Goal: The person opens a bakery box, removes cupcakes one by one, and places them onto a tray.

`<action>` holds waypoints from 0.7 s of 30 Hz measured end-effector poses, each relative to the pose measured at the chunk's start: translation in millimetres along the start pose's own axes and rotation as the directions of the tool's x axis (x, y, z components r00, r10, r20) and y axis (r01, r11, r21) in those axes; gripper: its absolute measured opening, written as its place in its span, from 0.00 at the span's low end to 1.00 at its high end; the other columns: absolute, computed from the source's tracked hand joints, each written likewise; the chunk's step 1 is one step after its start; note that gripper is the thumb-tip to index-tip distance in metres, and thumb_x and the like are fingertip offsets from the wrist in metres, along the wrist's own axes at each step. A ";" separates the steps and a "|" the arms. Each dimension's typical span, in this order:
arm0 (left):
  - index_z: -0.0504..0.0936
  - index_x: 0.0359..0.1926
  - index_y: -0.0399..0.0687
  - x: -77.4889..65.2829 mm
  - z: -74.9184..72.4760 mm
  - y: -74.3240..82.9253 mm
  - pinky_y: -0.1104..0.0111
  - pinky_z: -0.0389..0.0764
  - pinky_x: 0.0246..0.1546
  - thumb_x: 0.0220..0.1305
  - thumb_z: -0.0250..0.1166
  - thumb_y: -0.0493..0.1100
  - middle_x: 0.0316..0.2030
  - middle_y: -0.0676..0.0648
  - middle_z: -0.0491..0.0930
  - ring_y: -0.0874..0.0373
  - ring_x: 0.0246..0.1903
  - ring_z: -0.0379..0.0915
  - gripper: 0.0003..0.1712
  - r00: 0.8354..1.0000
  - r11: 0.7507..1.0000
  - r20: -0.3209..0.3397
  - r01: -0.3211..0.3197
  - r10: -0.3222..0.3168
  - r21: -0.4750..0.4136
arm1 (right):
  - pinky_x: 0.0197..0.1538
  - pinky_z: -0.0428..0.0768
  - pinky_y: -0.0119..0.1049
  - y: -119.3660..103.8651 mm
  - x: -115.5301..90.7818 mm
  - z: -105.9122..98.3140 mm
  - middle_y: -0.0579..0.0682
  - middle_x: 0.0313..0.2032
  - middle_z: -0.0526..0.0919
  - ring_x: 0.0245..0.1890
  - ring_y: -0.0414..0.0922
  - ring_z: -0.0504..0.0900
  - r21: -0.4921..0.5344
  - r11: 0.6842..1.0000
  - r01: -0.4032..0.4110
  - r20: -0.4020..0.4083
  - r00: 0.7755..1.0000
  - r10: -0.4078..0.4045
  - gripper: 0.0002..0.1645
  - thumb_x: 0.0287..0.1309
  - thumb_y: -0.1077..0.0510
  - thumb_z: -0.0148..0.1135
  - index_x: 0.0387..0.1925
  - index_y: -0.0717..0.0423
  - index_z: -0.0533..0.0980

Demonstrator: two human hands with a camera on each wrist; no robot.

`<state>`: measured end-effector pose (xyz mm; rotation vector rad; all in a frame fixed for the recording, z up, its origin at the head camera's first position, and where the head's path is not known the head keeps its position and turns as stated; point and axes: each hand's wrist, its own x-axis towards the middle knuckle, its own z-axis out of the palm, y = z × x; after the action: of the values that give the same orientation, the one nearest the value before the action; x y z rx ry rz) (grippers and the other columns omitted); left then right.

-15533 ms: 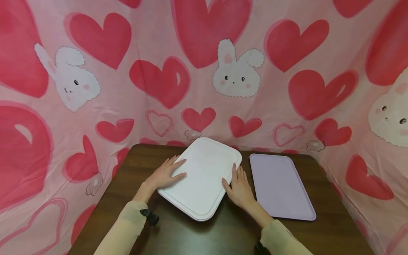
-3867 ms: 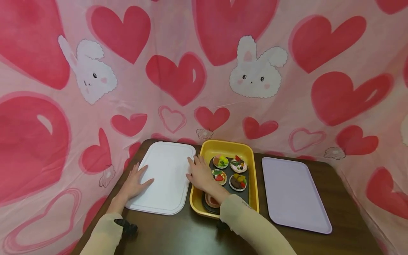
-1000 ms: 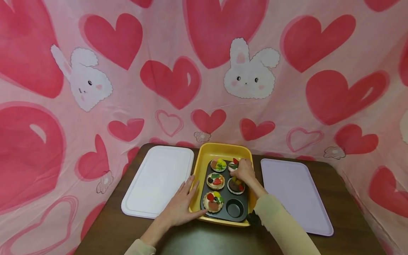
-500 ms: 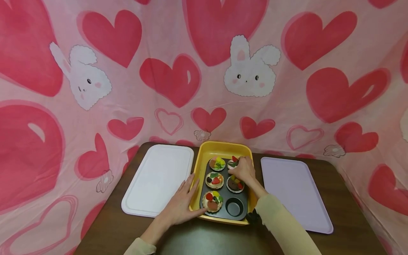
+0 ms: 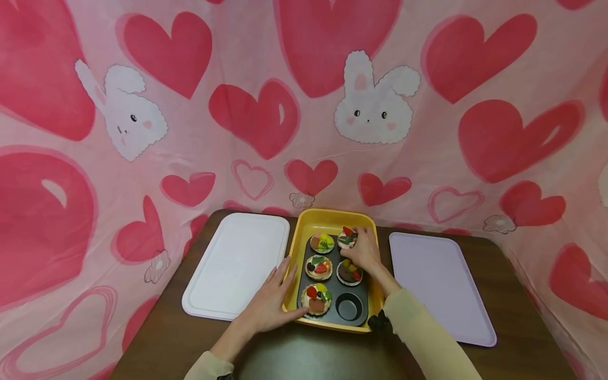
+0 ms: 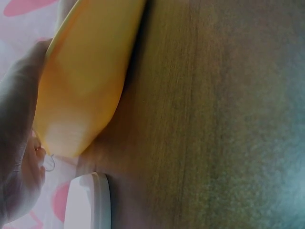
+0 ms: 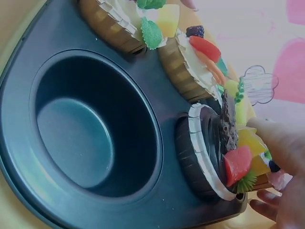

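My right hand (image 5: 366, 251) pinches a fruit tart (image 5: 347, 238) topped with red and dark fruit, at the back right of a dark muffin tin (image 5: 333, 306). In the right wrist view, a chocolate tart (image 7: 209, 148) with fruit stands in front of that hand and partly hides the pinched one. Three more fruit tarts (image 5: 319, 267) fill the tin's left column; the front right cup (image 5: 349, 306) holds nothing. The tin sits inside a yellow bin (image 5: 332, 215). With fingers straight and spread, my left hand (image 5: 268, 306) rests on the bin's front left corner.
A white lid (image 5: 237, 264) lies flat on the wooden table (image 5: 294, 353), left of the bin. To the right lies a lilac tray (image 5: 439, 285). Behind the table hangs a pink curtain (image 5: 313, 148) with hearts and rabbits.
The white lid moved from mid-table to the left, exposing the bin. My right hand went from the lid to the back right tart, which sits slightly higher now. My left hand moved onto the bin.
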<state>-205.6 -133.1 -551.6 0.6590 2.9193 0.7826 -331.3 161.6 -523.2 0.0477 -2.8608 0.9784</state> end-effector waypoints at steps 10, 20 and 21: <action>0.52 0.90 0.51 2.1 0.0 -0.3 0.45 0.52 0.89 0.62 0.61 0.85 0.92 0.48 0.37 0.43 0.88 0.52 0.69 1.000 1.000 0.000 -0.005 0.005 -0.027 | 0.68 0.83 0.61 1.6 3.8 -12.1 0.72 0.67 0.74 0.59 0.64 0.80 0.090 0.994 0.064 0.031 0.997 -0.067 0.48 0.53 0.60 0.80 0.71 0.69 0.68; 0.51 0.90 0.53 3.0 -0.8 0.1 0.46 0.51 0.89 0.62 0.61 0.85 0.92 0.51 0.34 0.43 0.88 0.52 0.69 1.000 0.999 0.018 0.009 -0.008 -0.046 | 0.66 0.83 0.59 -0.1 3.4 -18.6 0.71 0.63 0.77 0.57 0.63 0.80 0.265 0.959 0.103 0.055 0.991 -0.122 0.46 0.50 0.66 0.79 0.68 0.67 0.65; 0.50 0.90 0.53 3.1 -0.9 0.2 0.46 0.51 0.89 0.62 0.61 0.85 0.92 0.51 0.34 0.43 0.88 0.52 0.69 1.000 0.999 0.021 0.010 -0.009 -0.045 | 0.65 0.84 0.58 0.5 3.4 -18.7 0.71 0.63 0.78 0.57 0.63 0.81 0.277 0.955 0.102 0.057 0.991 -0.122 0.47 0.50 0.66 0.79 0.68 0.67 0.65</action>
<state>-208.5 -132.1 -550.5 0.6446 2.8753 0.8329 -332.8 173.4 -508.5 0.2736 -2.7276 1.3657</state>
